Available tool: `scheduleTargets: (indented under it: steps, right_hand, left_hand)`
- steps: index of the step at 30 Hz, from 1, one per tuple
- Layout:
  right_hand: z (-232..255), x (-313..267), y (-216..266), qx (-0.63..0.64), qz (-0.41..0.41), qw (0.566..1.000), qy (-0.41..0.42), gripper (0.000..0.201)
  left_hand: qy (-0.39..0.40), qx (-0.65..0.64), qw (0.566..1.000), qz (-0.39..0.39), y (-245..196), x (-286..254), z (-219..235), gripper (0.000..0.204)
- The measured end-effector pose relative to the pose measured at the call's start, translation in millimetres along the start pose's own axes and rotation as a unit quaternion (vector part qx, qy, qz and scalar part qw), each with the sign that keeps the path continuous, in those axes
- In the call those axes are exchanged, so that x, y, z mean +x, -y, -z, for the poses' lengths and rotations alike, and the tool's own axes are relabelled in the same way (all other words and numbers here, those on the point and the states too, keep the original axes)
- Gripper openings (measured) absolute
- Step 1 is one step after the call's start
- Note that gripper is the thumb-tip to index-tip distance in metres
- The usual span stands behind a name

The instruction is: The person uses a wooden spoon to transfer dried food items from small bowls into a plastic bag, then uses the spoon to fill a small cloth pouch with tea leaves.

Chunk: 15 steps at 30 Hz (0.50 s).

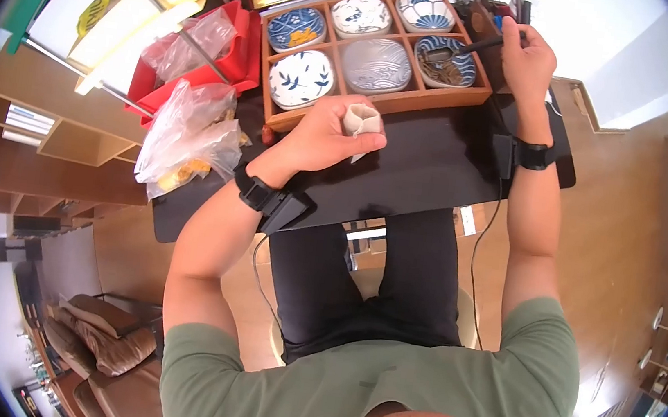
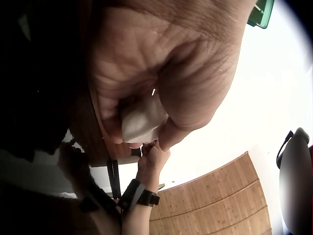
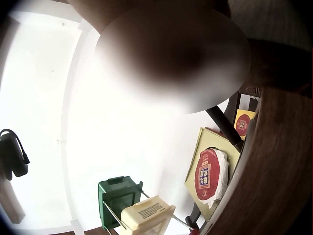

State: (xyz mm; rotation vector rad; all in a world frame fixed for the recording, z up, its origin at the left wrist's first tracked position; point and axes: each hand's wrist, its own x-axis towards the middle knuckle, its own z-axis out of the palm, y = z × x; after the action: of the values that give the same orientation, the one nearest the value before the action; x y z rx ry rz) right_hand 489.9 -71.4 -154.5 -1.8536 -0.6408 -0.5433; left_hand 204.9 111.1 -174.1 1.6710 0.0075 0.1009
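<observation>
My left hand (image 1: 321,137) holds a small off-white pouch (image 1: 362,119) in front of the wooden tray, thumb on its near side and its mouth facing up. In the left wrist view the pouch (image 2: 143,120) sits between thumb and fingers. Past the tray's right end, my right hand (image 1: 530,62) grips the dark handle of a small scoop (image 1: 486,44). Its head lies in a blue-striped dish (image 1: 467,77) of brown dried bits. In the right wrist view the handle (image 3: 224,126) shows below a large blur that hides most of the hand.
The divided wooden tray (image 1: 412,100) holds several patterned dishes, one with orange pieces (image 1: 302,37). To the left are a red basket (image 1: 250,55) and a plastic bag (image 1: 187,126). A gold box (image 3: 193,188) with a round wrapped cake (image 3: 210,176) stands behind the tray.
</observation>
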Motion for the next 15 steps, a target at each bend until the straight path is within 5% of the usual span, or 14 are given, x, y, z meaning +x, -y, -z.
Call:
scheduleTargets:
  steps: [15]
  right_hand:
    - [-1, 4, -12, 0.005, 0.003, 1.0, 0.015, 0.034]
  left_hand:
    - [-0.004, -0.003, 1.0, 0.007, -2, 0, -1, 0.015]
